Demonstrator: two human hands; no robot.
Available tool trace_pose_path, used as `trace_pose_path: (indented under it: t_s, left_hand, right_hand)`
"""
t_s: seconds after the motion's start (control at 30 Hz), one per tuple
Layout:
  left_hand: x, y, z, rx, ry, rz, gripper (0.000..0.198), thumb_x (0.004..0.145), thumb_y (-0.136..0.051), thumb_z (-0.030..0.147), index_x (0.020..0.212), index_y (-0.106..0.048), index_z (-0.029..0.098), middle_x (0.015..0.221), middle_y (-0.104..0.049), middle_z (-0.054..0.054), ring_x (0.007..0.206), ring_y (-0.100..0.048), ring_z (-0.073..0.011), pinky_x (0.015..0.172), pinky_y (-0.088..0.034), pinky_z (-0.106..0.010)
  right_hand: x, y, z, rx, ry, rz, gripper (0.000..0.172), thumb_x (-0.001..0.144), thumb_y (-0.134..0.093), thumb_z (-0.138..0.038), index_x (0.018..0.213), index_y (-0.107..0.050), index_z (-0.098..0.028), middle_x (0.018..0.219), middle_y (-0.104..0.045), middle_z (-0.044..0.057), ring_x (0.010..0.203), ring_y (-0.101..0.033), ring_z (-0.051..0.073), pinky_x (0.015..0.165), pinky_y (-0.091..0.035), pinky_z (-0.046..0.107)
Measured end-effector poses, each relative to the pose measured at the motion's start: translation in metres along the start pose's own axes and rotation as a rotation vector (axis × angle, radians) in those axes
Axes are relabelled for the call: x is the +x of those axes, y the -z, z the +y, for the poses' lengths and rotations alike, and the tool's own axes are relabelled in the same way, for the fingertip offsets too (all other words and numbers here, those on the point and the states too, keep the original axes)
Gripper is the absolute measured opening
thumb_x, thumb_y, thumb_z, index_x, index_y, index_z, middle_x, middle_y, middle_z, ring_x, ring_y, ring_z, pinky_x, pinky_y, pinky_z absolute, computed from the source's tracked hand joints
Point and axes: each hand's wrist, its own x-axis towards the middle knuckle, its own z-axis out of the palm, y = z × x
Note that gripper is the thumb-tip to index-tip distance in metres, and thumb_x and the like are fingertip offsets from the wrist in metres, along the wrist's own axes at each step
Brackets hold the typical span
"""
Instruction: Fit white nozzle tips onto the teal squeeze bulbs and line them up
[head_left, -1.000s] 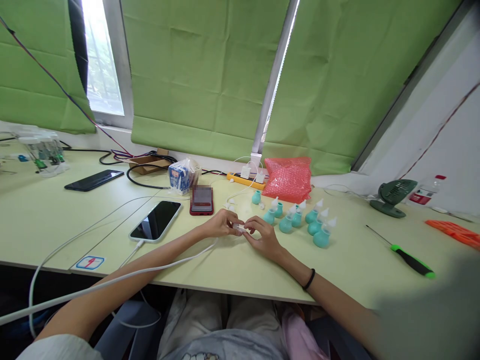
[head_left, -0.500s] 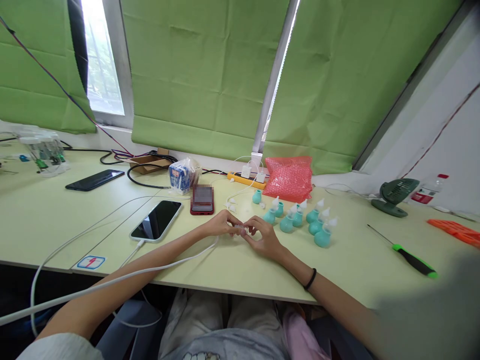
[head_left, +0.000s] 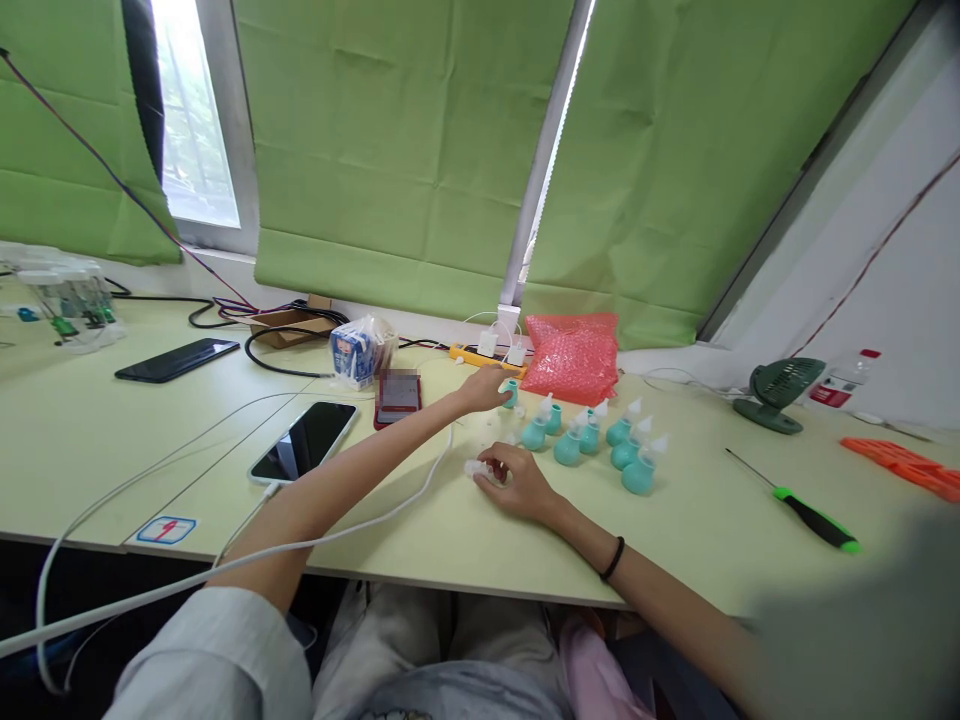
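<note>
On the counter (head_left: pixel 420 540), most grouped bulbs (head_left: pixel 637 476) carry clear tips (head_left: pixel 660 444), apparently done. One lone bulb (head_left: pixel 511 397) near the red pouch (head_left: pixel 574 358), without visible tip, probably remains: the left hand (head_left: pixel 484 388) curls at it (whether its grip is closed, I cannot tell). The right hand (head_left: pixel 523 482) pinches a clear piece (head_left: pixel 476 468).

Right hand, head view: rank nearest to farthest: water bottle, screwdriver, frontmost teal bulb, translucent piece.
1. Translucent piece: in the right hand's fingertips.
2. Frontmost teal bulb: to its right, on the desk.
3. Screwdriver: farther right.
4. Water bottle: far right, toward the back wall.
</note>
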Motion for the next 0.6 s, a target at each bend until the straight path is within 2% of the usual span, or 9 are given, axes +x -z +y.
trace_pose_path:
  t_s: [0.1, 0.17, 0.23, 0.4, 0.53, 0.6]
  left_hand:
    - [0.027, -0.017, -0.011, 0.071, -0.014, -0.131, 0.048, 0.070, -0.048, 0.022, 0.117, -0.039, 0.021, 0.113, -0.046, -0.008, 0.104, -0.039, -0.0246, 0.085, -0.031, -0.037]
    - [0.034, -0.028, -0.018, 0.057, 0.073, -0.203, 0.041, 0.073, -0.045, 0.026, 0.113, -0.040, 0.025, 0.116, -0.044, -0.006, 0.105, -0.035, -0.0271, 0.082, -0.031, -0.041]
    - [0.033, -0.038, -0.025, 0.037, 0.129, -0.214, 0.035, 0.074, -0.044, 0.027, 0.108, -0.044, 0.025, 0.110, -0.048, -0.006, 0.103, -0.036, -0.0279, 0.078, -0.034, -0.042]
    - [0.017, -0.043, -0.030, 0.009, 0.142, -0.107, 0.025, 0.074, -0.043, 0.023, 0.098, -0.046, 0.021, 0.091, -0.054, -0.005, 0.094, -0.042, -0.0219, 0.071, -0.039, -0.033]
    - [0.000, -0.027, -0.023, -0.014, 0.151, 0.009, 0.023, 0.073, -0.043, 0.022, 0.095, -0.045, 0.020, 0.085, -0.055, -0.003, 0.089, -0.046, -0.0174, 0.072, -0.038, -0.028]
    - [-0.011, -0.014, -0.015, -0.056, 0.181, 0.157, 0.024, 0.073, -0.043, 0.023, 0.096, -0.043, 0.019, 0.082, -0.055, -0.002, 0.083, -0.049, -0.0156, 0.073, -0.038, -0.028]
  right_hand:
    - [-0.001, 0.000, 0.000, -0.002, 0.021, -0.013, 0.011, 0.066, -0.051, -0.019, 0.076, -0.051, -0.015, 0.061, -0.047, -0.001, 0.050, -0.041, 0.008, 0.051, -0.037, 0.021]
    - [0.000, 0.000, 0.001, -0.003, 0.026, 0.002, 0.011, 0.065, -0.051, -0.019, 0.076, -0.052, -0.016, 0.061, -0.047, -0.001, 0.050, -0.041, 0.008, 0.052, -0.037, 0.021]
    - [0.000, 0.000, 0.002, 0.004, 0.020, 0.030, 0.011, 0.066, -0.051, -0.020, 0.076, -0.052, -0.016, 0.060, -0.047, -0.001, 0.050, -0.041, 0.008, 0.051, -0.037, 0.021]
    - [0.001, 0.001, 0.002, 0.023, -0.029, 0.136, 0.010, 0.067, -0.050, -0.020, 0.076, -0.051, -0.015, 0.058, -0.046, -0.002, 0.049, -0.041, 0.008, 0.050, -0.037, 0.021]
    - [0.002, 0.003, 0.002, 0.035, -0.041, 0.184, 0.010, 0.067, -0.050, -0.021, 0.076, -0.051, -0.016, 0.060, -0.046, -0.001, 0.050, -0.042, 0.008, 0.051, -0.038, 0.022]
    - [0.002, 0.004, 0.002, 0.048, -0.044, 0.213, 0.010, 0.067, -0.050, -0.021, 0.076, -0.051, -0.016, 0.060, -0.046, -0.001, 0.051, -0.042, 0.008, 0.050, -0.039, 0.022]
